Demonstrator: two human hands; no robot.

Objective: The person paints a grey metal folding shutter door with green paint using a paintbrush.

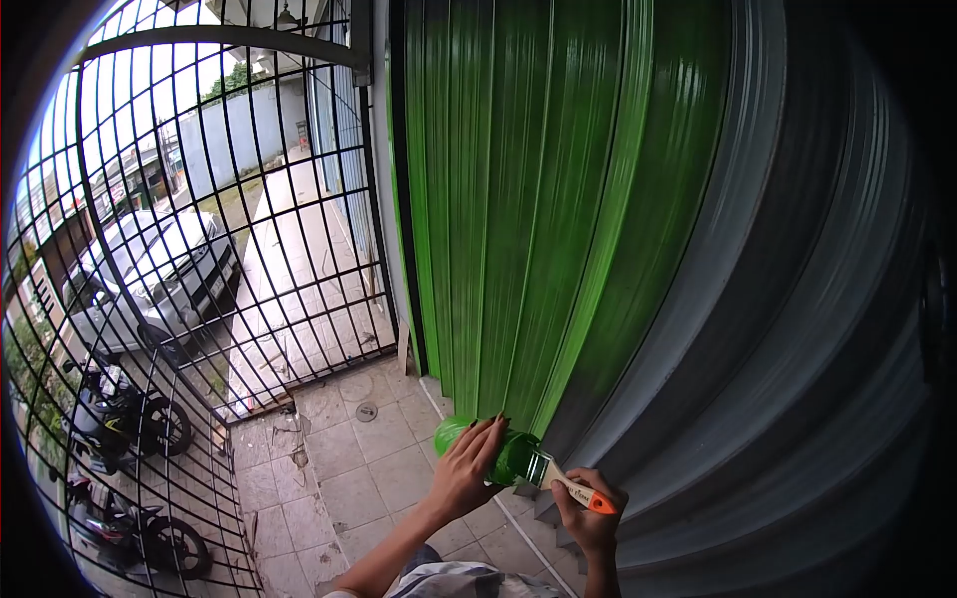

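From my remote station I view the tall, ribbed metal-look panel (558, 199), green on one part and grey on the other; I judge it stiff. In front of its lower edge is the rounded green container (518, 456), its mouth towards the brush. The left grip (467, 476) is clamped around its side; I expect moderate weight and a slippery wall if wet, so hold the body, clear of the mouth. The flat paintbrush with pale, orange-tipped handle (575, 486) has its bristle end at that mouth. The right grip (595, 513) is closed on the handle: light, rigid, soft only at the bristles.
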